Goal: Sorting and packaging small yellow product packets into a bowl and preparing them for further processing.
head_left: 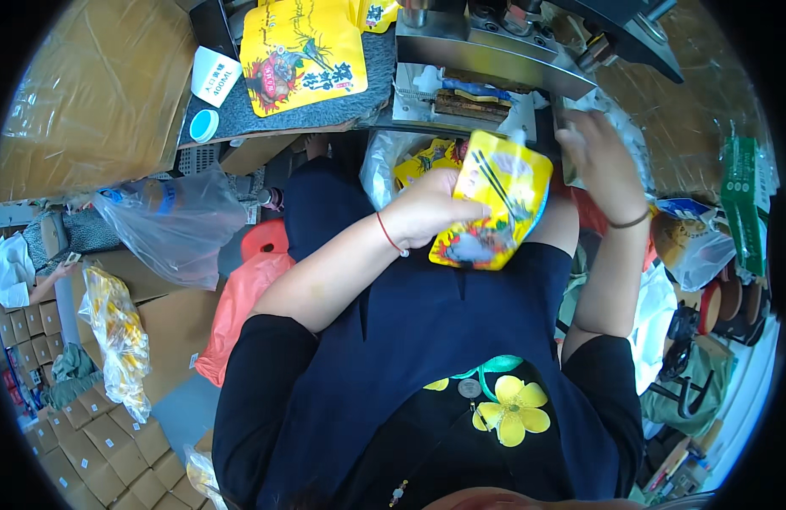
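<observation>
My left hand point(440, 204) is closed on a yellow printed pouch point(503, 191), thumb across its front, in front of my lap. The pouch is tilted, and pictures of chopsticks and food show on it. A small pale bit, too blurred to name, sticks up at its top edge. My right hand point(604, 157) is raised to the right of the pouch, near the machine's edge, apart from the pouch. Its fingers are smeared by motion, so whether they hold anything does not show. Beyond the pouch stands a metal machine point(495, 64) with a blue-and-white part at its base.
Yellow pouches lie on a grey mat point(325, 110), beside a white card point(215, 76) and a turquoise cap point(203, 126). Below the machine a clear bag point(380, 166) holds more pouches. Left are a pink bag point(244, 297) and stacked cartons point(104, 442); another person's hand point(63, 268) shows far left.
</observation>
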`<control>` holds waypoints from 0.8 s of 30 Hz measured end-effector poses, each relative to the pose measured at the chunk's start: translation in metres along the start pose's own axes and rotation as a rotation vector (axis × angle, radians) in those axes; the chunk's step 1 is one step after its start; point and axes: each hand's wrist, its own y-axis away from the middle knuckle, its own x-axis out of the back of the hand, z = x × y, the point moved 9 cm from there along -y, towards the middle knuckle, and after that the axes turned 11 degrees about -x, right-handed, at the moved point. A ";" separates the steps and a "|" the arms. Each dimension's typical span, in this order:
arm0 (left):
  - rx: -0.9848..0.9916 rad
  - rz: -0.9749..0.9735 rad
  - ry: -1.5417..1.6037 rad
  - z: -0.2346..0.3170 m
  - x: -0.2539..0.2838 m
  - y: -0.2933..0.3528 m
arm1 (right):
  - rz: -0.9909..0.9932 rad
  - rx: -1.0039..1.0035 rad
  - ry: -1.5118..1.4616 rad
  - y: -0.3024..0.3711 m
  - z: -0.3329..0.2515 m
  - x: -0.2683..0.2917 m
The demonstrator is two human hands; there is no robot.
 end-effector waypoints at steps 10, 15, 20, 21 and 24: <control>-0.235 0.145 0.198 0.032 0.051 -0.038 | -0.497 -0.207 -0.379 0.025 0.093 -0.055; -0.877 0.909 -1.790 0.171 0.117 0.037 | -0.359 -0.339 -0.584 0.035 0.121 -0.055; -0.756 0.307 -1.960 0.113 0.116 0.050 | 0.183 -0.356 -0.554 0.037 0.108 -0.014; -0.777 0.395 -1.756 0.115 0.117 0.058 | 0.145 -0.387 -0.578 0.039 0.101 -0.014; -0.550 0.559 -0.814 0.106 0.135 0.059 | 0.078 -0.085 -0.537 0.022 0.007 -0.018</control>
